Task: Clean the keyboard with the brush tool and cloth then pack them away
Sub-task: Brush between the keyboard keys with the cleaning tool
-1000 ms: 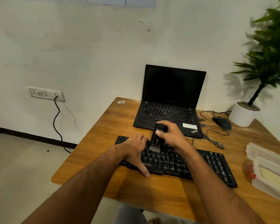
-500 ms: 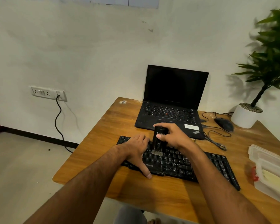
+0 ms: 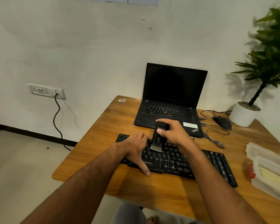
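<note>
Both hands [image 3: 173,132] over keyboard [image 3: 213,165] middle.

matt black plastic keyboard [image 3: 192,160] — worn wooden table [image 3: 103,131]

Place: we read this as a small office or home desk corner.
Evidence: beyond our hands, an open laptop [image 3: 171,97] on a wooden desk [image 3: 103,126]; mouse [image 3: 222,122] and potted plant [image 3: 255,94] to their right; wall socket [image 3: 46,91] far left.
</note>
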